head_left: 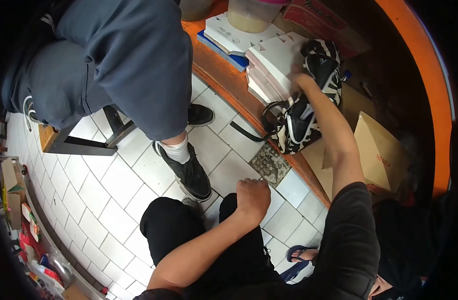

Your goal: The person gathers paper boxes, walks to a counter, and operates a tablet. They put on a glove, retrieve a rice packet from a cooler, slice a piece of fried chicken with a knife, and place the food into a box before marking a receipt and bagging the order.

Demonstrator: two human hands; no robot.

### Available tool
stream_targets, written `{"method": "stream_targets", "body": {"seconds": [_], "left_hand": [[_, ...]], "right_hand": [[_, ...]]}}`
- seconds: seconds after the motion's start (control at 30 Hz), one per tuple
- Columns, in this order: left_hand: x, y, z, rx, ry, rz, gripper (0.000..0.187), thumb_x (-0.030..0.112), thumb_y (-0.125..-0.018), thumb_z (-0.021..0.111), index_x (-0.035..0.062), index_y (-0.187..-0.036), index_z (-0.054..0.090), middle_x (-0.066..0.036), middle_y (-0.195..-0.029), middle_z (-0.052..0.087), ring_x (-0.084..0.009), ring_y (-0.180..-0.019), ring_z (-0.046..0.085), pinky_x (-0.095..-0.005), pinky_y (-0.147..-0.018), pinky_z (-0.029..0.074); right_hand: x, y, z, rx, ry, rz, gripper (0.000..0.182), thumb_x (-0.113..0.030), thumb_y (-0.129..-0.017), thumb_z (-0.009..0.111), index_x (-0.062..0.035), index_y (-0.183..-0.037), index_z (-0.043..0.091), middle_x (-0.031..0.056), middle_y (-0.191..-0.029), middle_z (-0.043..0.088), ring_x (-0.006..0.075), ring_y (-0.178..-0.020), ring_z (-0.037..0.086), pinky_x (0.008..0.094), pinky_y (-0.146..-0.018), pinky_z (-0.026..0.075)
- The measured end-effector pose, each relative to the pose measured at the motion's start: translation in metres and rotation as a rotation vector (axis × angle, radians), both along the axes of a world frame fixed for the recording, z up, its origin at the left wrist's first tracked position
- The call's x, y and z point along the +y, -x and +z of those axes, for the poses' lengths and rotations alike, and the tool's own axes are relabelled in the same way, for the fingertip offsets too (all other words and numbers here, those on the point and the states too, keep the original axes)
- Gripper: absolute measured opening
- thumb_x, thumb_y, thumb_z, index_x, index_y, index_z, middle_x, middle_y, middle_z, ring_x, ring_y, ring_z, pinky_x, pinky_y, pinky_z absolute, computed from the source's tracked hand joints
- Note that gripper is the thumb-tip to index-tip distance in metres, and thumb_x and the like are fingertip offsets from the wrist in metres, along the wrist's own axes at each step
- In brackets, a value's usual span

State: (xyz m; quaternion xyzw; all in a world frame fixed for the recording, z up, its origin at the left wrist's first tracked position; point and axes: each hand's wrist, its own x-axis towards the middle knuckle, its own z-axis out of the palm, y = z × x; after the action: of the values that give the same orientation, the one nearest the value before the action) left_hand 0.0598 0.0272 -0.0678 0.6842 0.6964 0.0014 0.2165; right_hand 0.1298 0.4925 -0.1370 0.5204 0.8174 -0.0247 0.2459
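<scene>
My left hand point(253, 201) is held above my black-trousered knee, its fingers curled into a fist. Whatever may be inside the fist is hidden. My right hand point(300, 80) reaches to the shelf, smeared by motion, at the right edge of a stack of white flat cards or cartons point(276, 62) with pinkish sides. Its fingers cannot be made out. Close by, partly behind my right forearm, lies a black-and-white patterned bag point(300, 120) with a loose black strap point(246, 132).
Another white stack point(229, 35) rests on something blue, under a tub point(249, 17). An open cardboard box point(376, 147) stands right of the bag. A seated person's leg point(139, 65) and black shoe point(191, 175) are at left. A sandalled foot point(304, 254) shows below.
</scene>
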Motion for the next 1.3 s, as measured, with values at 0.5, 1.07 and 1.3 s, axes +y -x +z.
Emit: {"method": "stream_targets", "body": {"seconds": [0.5, 1.07, 1.3], "left_hand": [[0.005, -0.006, 0.000, -0.118, 0.142, -0.081, 0.026, 0.023, -0.086, 0.064, 0.0012, -0.100, 0.063, -0.011, -0.086, 0.068, -0.0264, -0.088, 0.066, -0.0392, -0.076, 0.050], [-0.001, 0.011, 0.004, -0.127, 0.136, -0.071, 0.037, 0.030, -0.084, 0.068, 0.0012, -0.106, 0.063, -0.011, -0.087, 0.068, -0.0270, -0.090, 0.066, -0.0393, -0.079, 0.050], [0.004, 0.023, 0.015, -0.128, 0.121, -0.008, 0.036, 0.031, -0.087, 0.067, 0.0013, -0.107, 0.062, -0.012, -0.088, 0.068, -0.0274, -0.090, 0.066, -0.0404, -0.080, 0.050]], "right_hand": [[-0.091, 0.067, 0.002, 0.252, -0.267, -0.148, 0.083, -0.006, -0.086, 0.058, -0.0131, -0.154, 0.010, 0.0357, -0.148, 0.028, 0.0479, -0.128, 0.046, 0.0460, -0.102, 0.045], [-0.083, 0.084, 0.065, 0.455, -0.518, -0.034, 0.060, -0.006, -0.082, 0.065, -0.0002, -0.133, 0.033, 0.0323, -0.121, 0.056, 0.0435, -0.106, 0.063, 0.0460, -0.086, 0.054], [-0.032, 0.107, 0.101, 0.465, -0.670, 0.287, 0.039, -0.017, -0.087, 0.057, -0.0022, -0.123, 0.050, 0.0303, -0.103, 0.066, 0.0434, -0.099, 0.065, 0.0489, -0.087, 0.053]]}}
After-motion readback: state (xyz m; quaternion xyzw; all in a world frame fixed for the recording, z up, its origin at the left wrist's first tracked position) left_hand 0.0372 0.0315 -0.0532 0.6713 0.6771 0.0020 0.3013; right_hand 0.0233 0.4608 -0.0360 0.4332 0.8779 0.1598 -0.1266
